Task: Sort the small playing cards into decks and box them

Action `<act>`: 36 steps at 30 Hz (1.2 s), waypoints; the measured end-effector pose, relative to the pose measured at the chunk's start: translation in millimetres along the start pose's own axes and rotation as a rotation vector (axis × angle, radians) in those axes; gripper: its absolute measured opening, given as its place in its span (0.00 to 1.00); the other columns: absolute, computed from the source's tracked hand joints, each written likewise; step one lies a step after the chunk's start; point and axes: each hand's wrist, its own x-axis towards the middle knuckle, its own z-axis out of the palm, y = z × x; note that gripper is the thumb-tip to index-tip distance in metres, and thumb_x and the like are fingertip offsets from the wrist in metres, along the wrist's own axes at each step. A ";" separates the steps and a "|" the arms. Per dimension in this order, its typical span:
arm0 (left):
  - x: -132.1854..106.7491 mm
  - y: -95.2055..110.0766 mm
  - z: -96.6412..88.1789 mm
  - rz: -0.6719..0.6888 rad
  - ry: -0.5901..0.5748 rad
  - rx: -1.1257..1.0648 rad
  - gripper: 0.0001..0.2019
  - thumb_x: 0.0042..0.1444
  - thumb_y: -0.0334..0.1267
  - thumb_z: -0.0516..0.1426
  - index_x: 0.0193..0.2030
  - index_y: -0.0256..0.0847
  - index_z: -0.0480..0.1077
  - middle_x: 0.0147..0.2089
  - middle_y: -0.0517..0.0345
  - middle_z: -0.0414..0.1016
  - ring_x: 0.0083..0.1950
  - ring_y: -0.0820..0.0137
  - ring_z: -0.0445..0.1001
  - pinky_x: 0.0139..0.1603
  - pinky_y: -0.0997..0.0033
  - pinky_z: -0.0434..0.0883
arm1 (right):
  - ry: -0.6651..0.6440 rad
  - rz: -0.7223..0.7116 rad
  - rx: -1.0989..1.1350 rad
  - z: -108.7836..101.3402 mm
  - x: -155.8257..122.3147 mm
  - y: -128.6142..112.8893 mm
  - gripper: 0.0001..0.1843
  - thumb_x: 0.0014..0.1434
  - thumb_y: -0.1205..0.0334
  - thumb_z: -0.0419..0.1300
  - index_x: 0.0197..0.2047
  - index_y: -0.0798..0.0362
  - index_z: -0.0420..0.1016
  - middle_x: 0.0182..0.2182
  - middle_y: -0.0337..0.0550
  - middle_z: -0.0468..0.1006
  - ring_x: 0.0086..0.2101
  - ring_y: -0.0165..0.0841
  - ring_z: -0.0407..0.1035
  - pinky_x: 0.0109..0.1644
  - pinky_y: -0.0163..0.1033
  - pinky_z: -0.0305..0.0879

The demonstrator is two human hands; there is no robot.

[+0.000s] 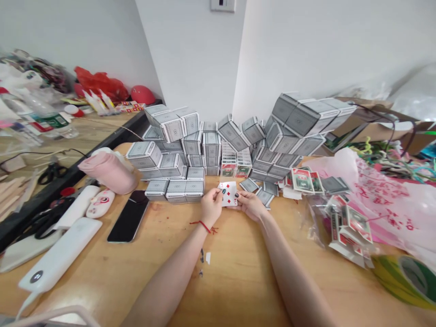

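Note:
My left hand (211,206) and my right hand (251,204) meet over the middle of the wooden table (238,277), both gripping a small deck of playing cards (229,194). The top card faces me and shows red diamonds. A red string is tied round my left wrist. Right behind the hands rises a big heap of grey-backed card packs (190,150), piled against the white wall. Loose cards and flattened card boxes (303,180) lie to the right of my right hand.
Left of the hands lie a black phone (129,215), a pink roll (109,170), a white power bank (57,256) and scissors (44,222). At right are pink plastic bags (384,200), more card boxes (350,227) and a green tape roll (407,274).

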 end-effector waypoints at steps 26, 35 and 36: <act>-5.7 18.7 2.2 -0.474 -0.185 -0.628 0.17 0.32 0.40 0.65 0.30 0.31 0.72 0.24 0.54 0.74 0.22 0.71 0.71 0.23 0.73 0.67 | 0.275 -0.400 -0.667 27.6 -9.7 46.9 0.09 0.53 0.54 0.52 0.32 0.51 0.64 0.20 0.36 0.67 0.16 0.28 0.60 0.18 0.33 0.57; -4.9 13.5 3.3 -0.295 -0.016 -0.517 0.13 0.42 0.44 0.59 0.28 0.33 0.70 0.24 0.60 0.71 0.22 0.78 0.66 0.21 0.80 0.62 | 0.230 -0.326 -0.452 31.0 -1.4 43.3 0.08 0.51 0.55 0.54 0.31 0.51 0.63 0.17 0.34 0.65 0.13 0.27 0.57 0.16 0.33 0.55; -5.4 13.4 3.0 -0.263 -0.012 -0.521 0.14 0.44 0.46 0.57 0.28 0.34 0.69 0.24 0.61 0.70 0.22 0.78 0.65 0.21 0.80 0.62 | 0.227 -0.325 -0.428 31.3 0.3 41.1 0.08 0.51 0.55 0.54 0.29 0.51 0.62 0.16 0.34 0.65 0.13 0.27 0.57 0.15 0.33 0.55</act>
